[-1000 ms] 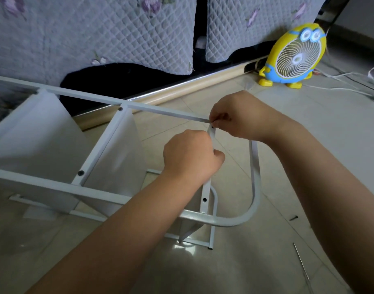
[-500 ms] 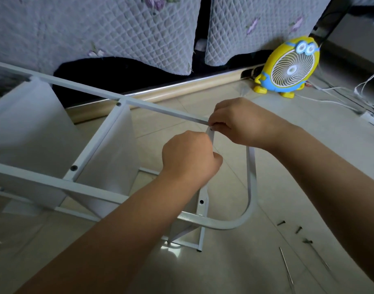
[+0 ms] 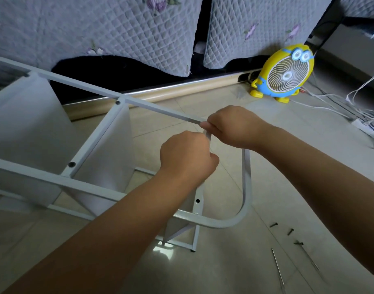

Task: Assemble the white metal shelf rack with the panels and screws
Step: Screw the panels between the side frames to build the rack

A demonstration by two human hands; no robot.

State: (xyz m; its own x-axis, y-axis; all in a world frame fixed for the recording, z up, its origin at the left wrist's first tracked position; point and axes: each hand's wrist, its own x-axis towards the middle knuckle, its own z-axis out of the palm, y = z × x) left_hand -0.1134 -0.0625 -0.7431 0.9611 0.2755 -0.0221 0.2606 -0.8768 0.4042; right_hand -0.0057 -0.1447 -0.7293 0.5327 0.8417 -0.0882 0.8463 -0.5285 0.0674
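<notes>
— Where does the white shelf rack [image 3: 93, 185] lie?

— On its side on the tiled floor [image 3: 234, 262], just in front of the person. The far rail [image 3: 156, 109] and the near rail run from the left edge toward the middle. Two white panels [image 3: 27, 128] stand between them. The panel further right shows a dark screw head where it meets each rail.

— And the hands?

— Both are closed at the rack's right end. The left hand [image 3: 187, 154] has its fingers curled round the end bar [image 3: 198, 196], a flat strip with a hole low down. The right hand [image 3: 234, 128] grips the tip of the far rail, with thumb and fingers pinched where that rail meets the end bar. Whether a screw sits between those fingertips cannot be told.

— Anything beyond the hands?

— The curved rail [image 3: 246, 187] bends down below the right wrist and round into the near rail.

— Loose parts?

— Three dark screws [image 3: 290, 231] lie on the floor to the right of the curve. Two thin metal rods [image 3: 277, 266] lie nearer the person.

— The background?

— A yellow fan [image 3: 284, 73] stands by a quilted cover [image 3: 118, 28], with white cables [image 3: 351, 107] trailing to its right.
</notes>
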